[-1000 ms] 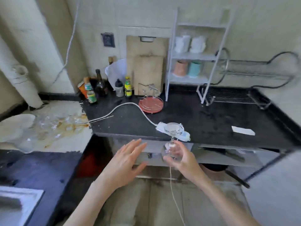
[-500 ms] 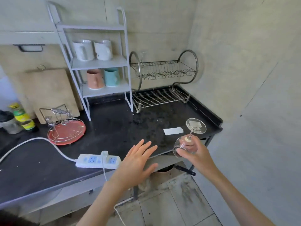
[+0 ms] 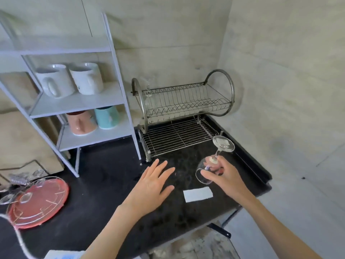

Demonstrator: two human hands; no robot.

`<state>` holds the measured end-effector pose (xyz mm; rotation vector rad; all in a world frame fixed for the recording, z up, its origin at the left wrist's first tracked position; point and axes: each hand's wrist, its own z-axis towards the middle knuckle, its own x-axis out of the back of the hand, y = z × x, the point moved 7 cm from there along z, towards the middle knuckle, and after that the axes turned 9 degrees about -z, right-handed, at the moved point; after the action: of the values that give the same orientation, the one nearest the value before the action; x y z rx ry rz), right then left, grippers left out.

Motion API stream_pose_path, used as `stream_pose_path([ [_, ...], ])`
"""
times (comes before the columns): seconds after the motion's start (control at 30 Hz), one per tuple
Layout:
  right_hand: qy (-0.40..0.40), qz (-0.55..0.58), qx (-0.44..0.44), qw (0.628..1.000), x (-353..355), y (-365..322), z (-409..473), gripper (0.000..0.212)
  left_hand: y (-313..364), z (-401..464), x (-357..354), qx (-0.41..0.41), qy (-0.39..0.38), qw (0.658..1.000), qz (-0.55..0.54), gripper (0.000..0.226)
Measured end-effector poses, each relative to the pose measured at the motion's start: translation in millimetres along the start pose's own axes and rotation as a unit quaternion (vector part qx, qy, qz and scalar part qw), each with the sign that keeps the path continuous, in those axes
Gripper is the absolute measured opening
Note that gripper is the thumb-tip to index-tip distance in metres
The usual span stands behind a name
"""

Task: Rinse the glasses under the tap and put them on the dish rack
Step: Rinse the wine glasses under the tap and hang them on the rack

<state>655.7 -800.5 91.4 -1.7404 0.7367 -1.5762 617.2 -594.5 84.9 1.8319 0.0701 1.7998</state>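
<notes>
One wine glass (image 3: pixel 148 94) hangs on the dish rack (image 3: pixel 186 101).

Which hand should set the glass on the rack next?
Right. The right hand already holds the wine glass, upside down with its foot pointing at the dish rack just beyond. The left hand is open and empty over the counter, no closer to the rack.
</notes>
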Motion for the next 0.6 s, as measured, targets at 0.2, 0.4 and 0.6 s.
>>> stream_pose_path([
  [0.2,-0.007,-0.011,0.095,0.995,26.1,-56.8,132.3,0.025,-31.1,74.8,53.1,0.053,0.090,0.994,0.038,0.055],
  [0.4,-0.057,-0.090,0.185,0.977,20.6,-119.4,259.1,0.063,-31.2,143.1,74.4,0.087,0.156,0.983,0.043,0.056],
  [0.6,-0.150,-0.149,0.193,0.958,-35.1,-126.2,342.3,0.074,-43.1,181.9,66.3,0.107,0.126,0.981,0.099,0.057],
])
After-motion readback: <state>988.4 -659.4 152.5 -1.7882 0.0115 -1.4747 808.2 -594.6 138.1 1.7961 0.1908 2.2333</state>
